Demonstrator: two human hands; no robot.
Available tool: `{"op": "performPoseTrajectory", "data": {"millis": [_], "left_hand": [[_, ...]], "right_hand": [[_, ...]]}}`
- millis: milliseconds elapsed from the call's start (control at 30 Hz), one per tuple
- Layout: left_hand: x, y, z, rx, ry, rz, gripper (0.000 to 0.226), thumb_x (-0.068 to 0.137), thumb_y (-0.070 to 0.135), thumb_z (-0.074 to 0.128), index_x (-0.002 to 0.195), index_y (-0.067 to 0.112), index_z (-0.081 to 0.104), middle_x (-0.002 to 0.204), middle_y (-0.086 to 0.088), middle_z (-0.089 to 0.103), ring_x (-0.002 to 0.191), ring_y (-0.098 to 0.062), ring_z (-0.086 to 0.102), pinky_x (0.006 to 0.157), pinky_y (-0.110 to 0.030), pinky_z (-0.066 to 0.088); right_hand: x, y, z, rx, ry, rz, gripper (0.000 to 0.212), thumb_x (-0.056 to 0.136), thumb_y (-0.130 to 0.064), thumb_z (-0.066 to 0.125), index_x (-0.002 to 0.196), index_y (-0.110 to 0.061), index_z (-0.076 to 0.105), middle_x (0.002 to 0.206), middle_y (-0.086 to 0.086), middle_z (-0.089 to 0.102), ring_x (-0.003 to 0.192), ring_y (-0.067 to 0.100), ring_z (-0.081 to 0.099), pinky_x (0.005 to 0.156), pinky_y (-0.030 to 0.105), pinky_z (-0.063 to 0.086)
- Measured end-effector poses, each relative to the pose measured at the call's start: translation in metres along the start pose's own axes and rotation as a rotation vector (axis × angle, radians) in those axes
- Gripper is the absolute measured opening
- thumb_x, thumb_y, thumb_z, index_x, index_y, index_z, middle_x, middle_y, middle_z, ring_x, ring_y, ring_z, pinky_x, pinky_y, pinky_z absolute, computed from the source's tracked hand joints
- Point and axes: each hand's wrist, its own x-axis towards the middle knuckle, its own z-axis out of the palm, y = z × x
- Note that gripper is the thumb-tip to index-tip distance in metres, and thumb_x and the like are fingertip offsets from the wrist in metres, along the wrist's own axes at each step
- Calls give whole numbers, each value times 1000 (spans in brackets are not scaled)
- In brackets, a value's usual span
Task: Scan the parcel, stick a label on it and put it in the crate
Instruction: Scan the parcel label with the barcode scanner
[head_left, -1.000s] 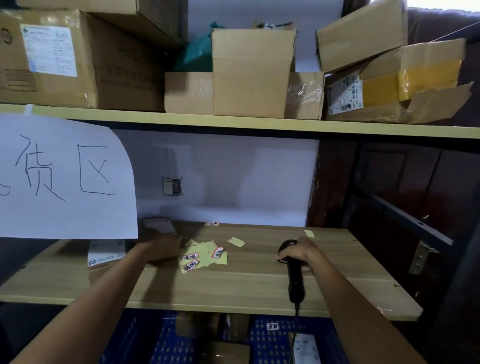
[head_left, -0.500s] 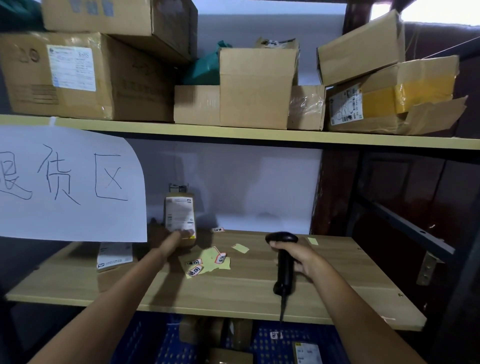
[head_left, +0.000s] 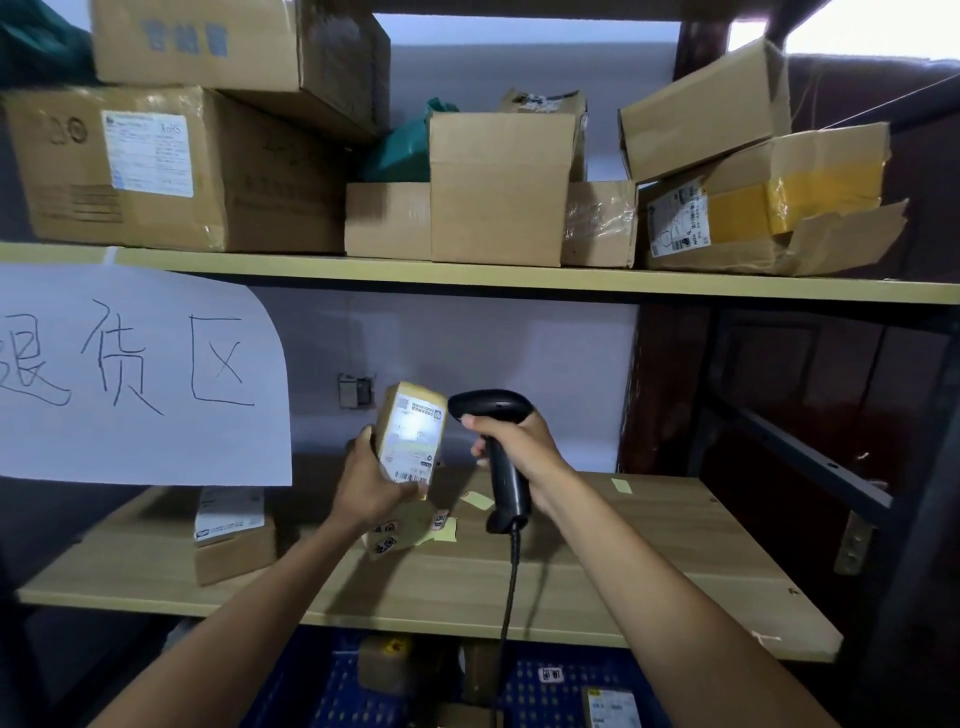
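Note:
My left hand (head_left: 371, 480) holds a small brown parcel (head_left: 410, 439) upright above the wooden shelf (head_left: 597, 571), its white shipping label turned to the right. My right hand (head_left: 511, 441) grips a black corded barcode scanner (head_left: 498, 415), whose head sits just right of the parcel's top and points at the label. Yellow label sheets (head_left: 444, 527) with small stickers lie on the shelf under my hands. A blue crate (head_left: 322, 691) sits below the shelf and holds several parcels.
Another labelled parcel (head_left: 231, 530) lies on the shelf at the left. A white paper sign (head_left: 135, 374) hangs from the upper shelf. Cardboard boxes (head_left: 498, 187) crowd the upper shelf. A dark metal rack frame (head_left: 810, 457) stands at the right.
My left hand lifted the parcel off the shelf and brought it to the middle. My right hand raised the scanner from the shelf and aimed it at the parcel's label.

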Motion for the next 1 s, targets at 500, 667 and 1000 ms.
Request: {"op": "performPoseTrajectory", "data": {"millis": [500, 667, 1000], "left_hand": [[20, -10, -18, -383, 2, -145, 39, 96, 30, 52, 133, 21, 44, 119, -6, 59, 77, 0, 62, 49, -8, 51], [24, -4, -20, -399, 98, -235, 32, 94, 34, 54, 119, 14, 56, 107, -4, 61, 73, -3, 60, 46, -4, 45], [34, -2, -31, -409, 102, -292, 25, 82, 47, 66, 85, 23, 70, 91, -7, 74, 68, -17, 72, 63, -25, 56]], "right_hand": [[7, 21, -1, -426, -113, -201, 60, 62, -32, 85, 111, -30, 51, 98, -5, 68, 80, 13, 68, 75, 32, 55], [7, 23, 0, -485, -140, -230, 65, 65, -27, 87, 120, -28, 53, 110, -7, 66, 101, 14, 66, 91, 33, 53], [2, 18, 7, -630, -197, -373, 66, 66, -23, 86, 122, -33, 53, 118, -12, 68, 109, 10, 63, 96, 32, 52]]}}
